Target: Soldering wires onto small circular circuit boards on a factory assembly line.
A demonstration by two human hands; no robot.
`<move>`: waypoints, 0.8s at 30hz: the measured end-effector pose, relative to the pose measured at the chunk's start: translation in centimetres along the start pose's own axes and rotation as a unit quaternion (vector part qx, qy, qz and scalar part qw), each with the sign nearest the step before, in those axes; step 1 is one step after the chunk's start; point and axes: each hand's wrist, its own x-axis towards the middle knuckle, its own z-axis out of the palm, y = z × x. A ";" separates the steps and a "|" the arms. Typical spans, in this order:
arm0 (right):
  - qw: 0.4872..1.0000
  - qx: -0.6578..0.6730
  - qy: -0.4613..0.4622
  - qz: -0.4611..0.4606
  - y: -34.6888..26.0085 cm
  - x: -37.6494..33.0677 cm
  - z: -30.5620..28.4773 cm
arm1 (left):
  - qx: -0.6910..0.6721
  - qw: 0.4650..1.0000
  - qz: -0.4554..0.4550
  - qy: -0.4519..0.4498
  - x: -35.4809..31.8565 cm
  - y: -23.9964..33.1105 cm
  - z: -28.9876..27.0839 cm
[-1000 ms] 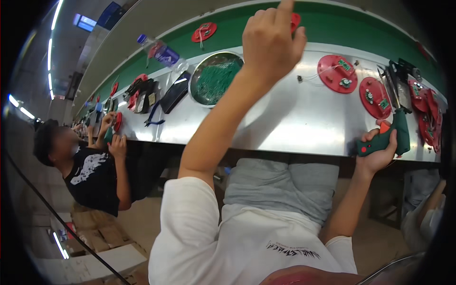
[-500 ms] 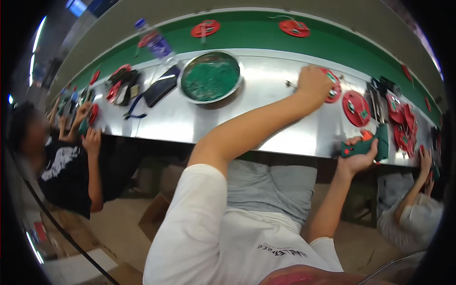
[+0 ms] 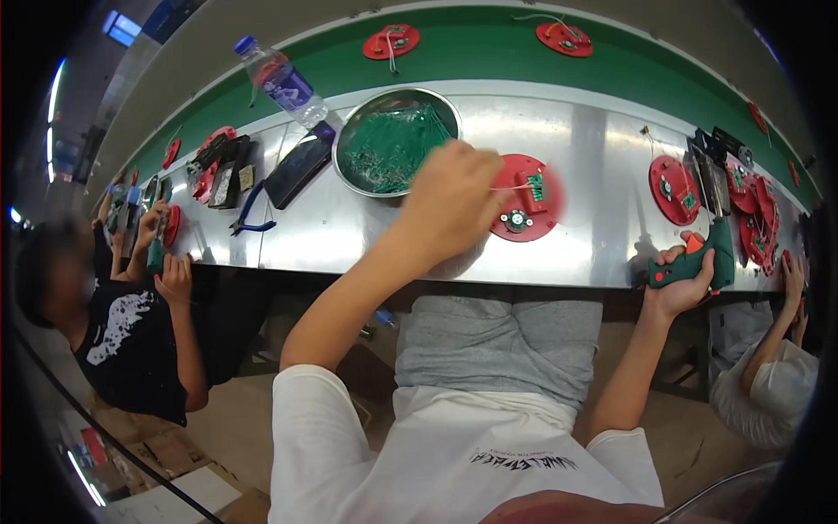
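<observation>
My left hand (image 3: 458, 201) is closed on the left edge of a red round plate (image 3: 513, 229), just right of the metal bowl. The plate carries a small green circuit board, a round metal part and a thin pale wire; its right edge is blurred. Near the bench's front edge, my right hand (image 3: 685, 284) wraps round the handle of a green pistol-grip power tool (image 3: 721, 251) with an orange trigger. The tool's working tip is hard to make out. Beyond that hand lies another red plate (image 3: 672, 190) with a board and wire.
A metal bowl (image 3: 342, 179) holds small green and silvery pieces. Left of it are a dark phone (image 3: 297, 170), blue-handled pliers (image 3: 251, 214) and a bottle (image 3: 284, 86). Several red plates (image 3: 758, 218) pile up at right. More ride the green belt (image 3: 480, 44). People work on both sides.
My left hand has come leftward and nearer from the bench's right part, bringing a red plate to beside the bowl. My right hand still grips the power tool.
</observation>
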 end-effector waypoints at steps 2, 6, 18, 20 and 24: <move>1.000 -0.004 -0.002 0.017 -0.5 0.0 -0.8 | -0.013 0.991 0.024 0.130 1.4 1.1 -3.6; 0.998 0.003 0.050 0.027 0.1 -0.3 0.6 | -0.069 0.976 0.019 0.208 -1.6 6.9 -10.7; 0.999 0.002 0.043 -0.014 -0.3 -0.3 1.9 | -0.579 0.783 0.218 0.065 1.9 10.5 -13.4; 0.998 -0.010 0.057 -0.022 -0.7 -0.5 0.7 | -0.611 0.770 0.169 0.074 1.7 11.0 -12.2; 0.999 -0.003 0.043 -0.001 0.0 -0.8 1.4 | -0.741 0.642 0.185 0.067 1.5 10.1 -11.9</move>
